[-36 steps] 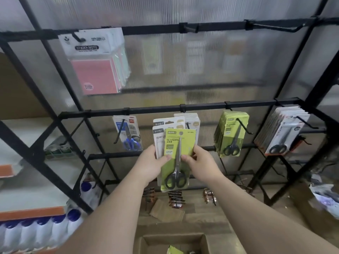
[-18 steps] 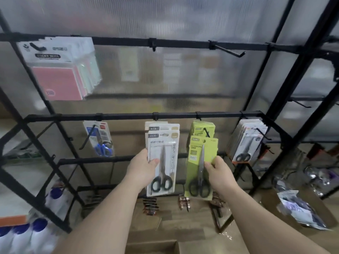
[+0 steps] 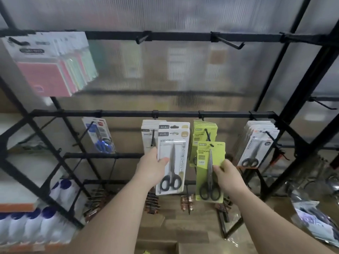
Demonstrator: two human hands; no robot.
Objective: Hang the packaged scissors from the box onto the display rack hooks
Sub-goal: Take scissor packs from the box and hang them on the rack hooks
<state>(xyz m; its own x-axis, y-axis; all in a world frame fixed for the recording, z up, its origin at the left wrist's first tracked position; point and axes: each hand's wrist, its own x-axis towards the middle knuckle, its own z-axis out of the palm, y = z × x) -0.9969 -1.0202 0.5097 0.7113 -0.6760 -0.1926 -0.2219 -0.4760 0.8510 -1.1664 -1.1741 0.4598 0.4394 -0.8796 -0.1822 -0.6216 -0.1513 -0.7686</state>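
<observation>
My left hand (image 3: 153, 167) grips two white-carded scissors packs (image 3: 173, 158), held upright in front of the white packs (image 3: 149, 132) hanging on a middle-rail hook. My right hand (image 3: 226, 177) grips a green scissors pack (image 3: 210, 171) by its right edge. The pack's hanging hole sits at the tip of the hook (image 3: 208, 134) that carries the green packs (image 3: 203, 136). The box (image 3: 157, 247) shows only as a cardboard rim at the bottom edge.
The black rack rail (image 3: 128, 113) also carries blue-handled scissors (image 3: 100, 136) on the left and white-carded scissors (image 3: 256, 143) on the right. Sticky notes (image 3: 49, 65) hang from the top rail beside two bare hooks (image 3: 229, 42). Bottles (image 3: 27, 228) stand low left.
My right hand has raised the green pack up to the tip of the green stack's hook. The left hand stays near the white stack with its packs. My view moved closer.
</observation>
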